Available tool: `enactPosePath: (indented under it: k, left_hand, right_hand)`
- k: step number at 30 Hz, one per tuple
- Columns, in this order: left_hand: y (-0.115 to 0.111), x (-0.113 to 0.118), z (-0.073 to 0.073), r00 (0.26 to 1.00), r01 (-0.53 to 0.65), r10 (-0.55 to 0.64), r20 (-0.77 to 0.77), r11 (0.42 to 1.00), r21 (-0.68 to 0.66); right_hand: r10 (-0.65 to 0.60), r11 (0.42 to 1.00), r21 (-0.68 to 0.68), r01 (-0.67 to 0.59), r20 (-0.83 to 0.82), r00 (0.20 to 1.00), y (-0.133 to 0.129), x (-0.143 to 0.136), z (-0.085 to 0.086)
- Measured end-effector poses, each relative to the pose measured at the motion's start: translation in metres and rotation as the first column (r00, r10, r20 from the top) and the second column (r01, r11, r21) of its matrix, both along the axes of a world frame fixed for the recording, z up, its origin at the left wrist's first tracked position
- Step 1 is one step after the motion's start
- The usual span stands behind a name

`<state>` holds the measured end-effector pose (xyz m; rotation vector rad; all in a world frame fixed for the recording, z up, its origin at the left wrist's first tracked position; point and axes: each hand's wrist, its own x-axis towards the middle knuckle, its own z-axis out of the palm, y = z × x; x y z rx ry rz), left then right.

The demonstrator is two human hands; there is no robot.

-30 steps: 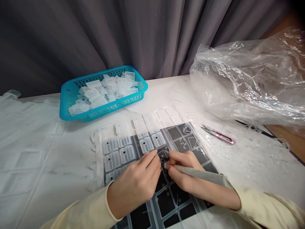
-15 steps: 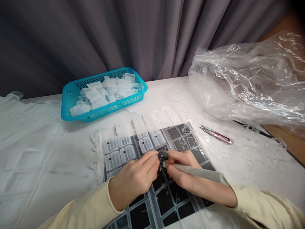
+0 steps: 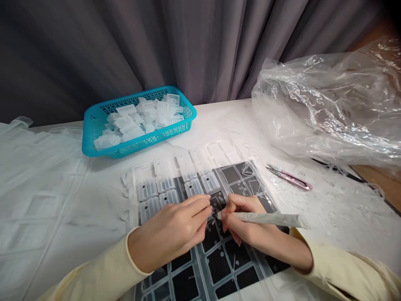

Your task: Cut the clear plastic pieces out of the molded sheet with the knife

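My right hand is closed like a pen grip around a slim, pale grey tool, whose small tip is too blurred to make out. That tip meets the clear moulded plastic sheet near a divider between cells. Just left of the tip, the fingers of my left hand are pinched together at the sheet; whatever they hold is hidden. Beyond my left hand, translucent lidded compartments sit in rows, some with a small black dot. Dark backing shows through the other cells, with small clear scraps in them.
A blue basket with many translucent pieces stands at the back left. Pink thread snips lie right of the sheet, among clear trimmings. A large clear plastic bag fills the back right, and more moulded sheets lie left.
The tool in my right hand has swung flatter, its rear end moving right and clear of the wrist. My left hand has shifted slightly, fingers still pinched. The whole view has moved a little.
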<state>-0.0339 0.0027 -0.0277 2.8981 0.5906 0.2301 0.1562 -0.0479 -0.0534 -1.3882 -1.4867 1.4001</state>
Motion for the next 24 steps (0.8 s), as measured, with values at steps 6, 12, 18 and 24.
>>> enactPosePath:
  k: [6, 12, 18, 24]
  left_hand:
    - [0.005, -0.005, 0.013, 0.983, 0.013, 0.006, 0.182, 0.994, -0.106]
    - [0.006, -0.01, 0.027, 0.928, -0.198, 0.299, 0.224, 0.902, -0.385]
    - [0.004, -0.008, 0.014, 0.988, -0.152, 0.151, -0.021, 0.977, -0.15]
    - [0.011, -0.009, -0.009, 0.983, -0.074, 0.073, -0.17, 0.997, -0.003]
  right_hand:
    - [0.0, 0.998, 0.06, -0.006, 0.092, 0.996, 0.001, -0.002, 0.002]
    - [-0.02, 0.996, 0.085, 0.007, 0.153, 0.988, 0.002, -0.005, 0.005]
    - [-0.003, 0.987, 0.162, -0.017, 0.128, 0.992, 0.001, -0.004, 0.002]
    - [-0.003, 0.992, 0.123, -0.008, 0.089, 0.996, -0.001, -0.003, -0.001]
